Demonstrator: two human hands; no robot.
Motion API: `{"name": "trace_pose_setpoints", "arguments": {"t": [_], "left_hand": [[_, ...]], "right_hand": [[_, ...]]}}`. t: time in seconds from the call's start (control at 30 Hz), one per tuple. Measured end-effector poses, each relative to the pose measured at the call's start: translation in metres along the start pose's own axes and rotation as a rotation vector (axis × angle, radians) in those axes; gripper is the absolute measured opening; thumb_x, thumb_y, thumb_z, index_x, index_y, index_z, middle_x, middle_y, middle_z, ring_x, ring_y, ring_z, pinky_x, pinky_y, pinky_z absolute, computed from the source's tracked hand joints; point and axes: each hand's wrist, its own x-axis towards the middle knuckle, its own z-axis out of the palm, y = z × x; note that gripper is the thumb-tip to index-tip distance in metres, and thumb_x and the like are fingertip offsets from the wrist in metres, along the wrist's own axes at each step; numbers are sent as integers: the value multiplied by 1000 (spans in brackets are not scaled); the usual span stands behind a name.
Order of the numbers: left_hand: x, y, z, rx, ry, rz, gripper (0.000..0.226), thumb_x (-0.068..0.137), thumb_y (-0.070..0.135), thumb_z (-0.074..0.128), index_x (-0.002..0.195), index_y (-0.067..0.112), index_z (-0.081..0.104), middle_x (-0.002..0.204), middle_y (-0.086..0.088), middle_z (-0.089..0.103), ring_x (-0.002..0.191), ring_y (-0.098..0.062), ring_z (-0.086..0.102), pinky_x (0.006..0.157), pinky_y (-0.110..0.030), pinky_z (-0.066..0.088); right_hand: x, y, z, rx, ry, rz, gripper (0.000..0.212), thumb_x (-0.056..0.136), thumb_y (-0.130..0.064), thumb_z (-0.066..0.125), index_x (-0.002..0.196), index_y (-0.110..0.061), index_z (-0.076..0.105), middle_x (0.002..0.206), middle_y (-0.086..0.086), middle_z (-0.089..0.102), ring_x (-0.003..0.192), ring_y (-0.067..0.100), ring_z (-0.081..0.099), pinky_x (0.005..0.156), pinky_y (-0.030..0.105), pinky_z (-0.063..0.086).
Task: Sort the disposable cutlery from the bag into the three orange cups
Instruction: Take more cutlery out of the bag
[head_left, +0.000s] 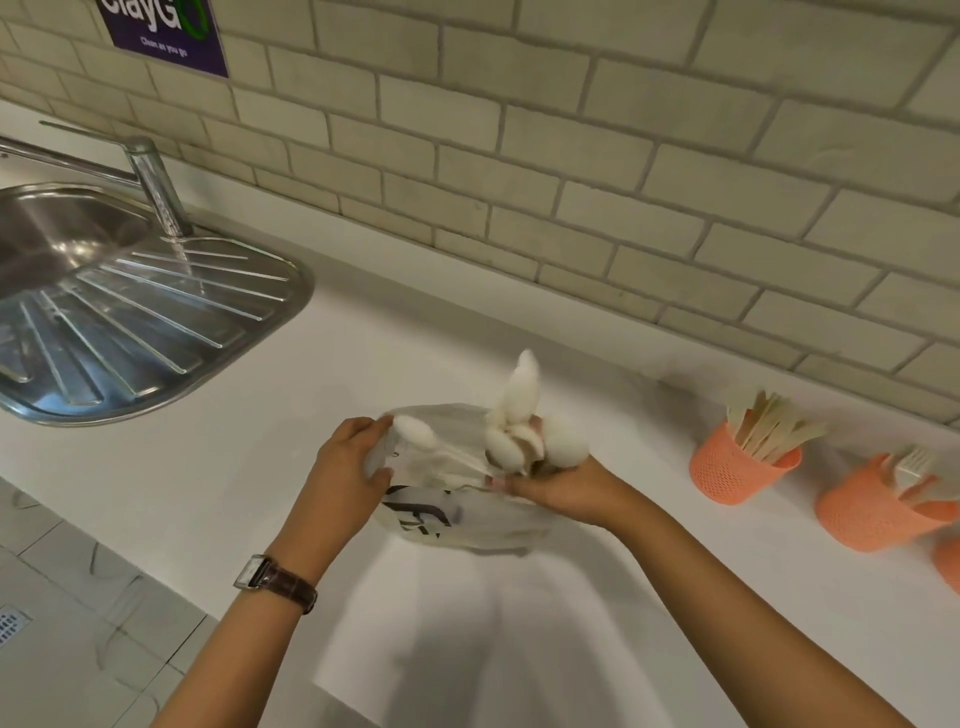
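Spoons (524, 441) centre stage: a bunch of white ones, handles gathered low, bowls fanning up toward 12 o'clock, with one stray whose long axis runs out to 10 o'clock. The right hand (561, 493) has its fingers curled tight round the handles, just above the translucent bag (467, 525) lying on the white bench (363, 332). At 9 o'clock of the bunch, the left hand (348, 467) pinches the bag's rim.

The step looks like lifting the spoons clear. Best to pin the bag down, tuck the stray into line, then carry the bunch handles-down toward 3 o'clock. There the first orange cup (727, 478) holds beige pieces, the second cup (862, 519) forks, and the third cup (950, 564) barely shows.
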Motion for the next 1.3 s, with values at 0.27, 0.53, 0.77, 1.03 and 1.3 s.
{"name": "trace_pose_setpoints", "arguments": {"t": [0.27, 0.53, 0.77, 1.03, 1.3], "left_hand": [[-4, 24, 9, 102, 94, -23, 32, 74, 29, 75, 105, 22, 69, 132, -3, 48, 119, -27, 46, 97, -36, 36], [-14, 96, 29, -101, 178, 295, 19, 80, 27, 69, 99, 29, 64, 127, 4, 48, 120, -20, 41, 97, -26, 28], [-26, 147, 82, -276, -157, 488, 19, 84, 25, 65, 102, 31, 63, 117, 12, 50, 114, -8, 44, 85, 4, 28], [-40, 162, 133, -271, -408, 578, 21, 85, 22, 64, 99, 37, 63, 110, 19, 55, 111, 1, 49, 89, 0, 30], [-56, 167, 155, -300, -516, 543, 20, 86, 18, 63, 94, 36, 64, 103, 25, 57, 102, 5, 52, 84, 1, 33]], "right_hand": [[-46, 0, -36, 677, 398, -219, 31, 60, -4, 81, 87, -14, 69, 80, -5, 70, 80, 10, 66, 76, 21, 54], [-124, 61, -33, 734, 826, 30, 44, 44, -49, 89, 74, -26, 68, 67, -7, 60, 63, 9, 57, 65, 21, 51], [-180, 121, 1, 588, 1157, 244, 10, 81, -10, 70, 90, -11, 65, 85, 1, 66, 80, 8, 65, 75, 25, 54], [-190, 162, 9, 627, 1327, 354, 22, 72, -15, 81, 80, -5, 63, 75, 11, 62, 72, 22, 60, 74, 36, 57], [-192, 167, 10, 496, 1440, 465, 16, 81, -24, 70, 77, -10, 63, 60, 2, 63, 57, 18, 59, 60, 35, 49]]}}
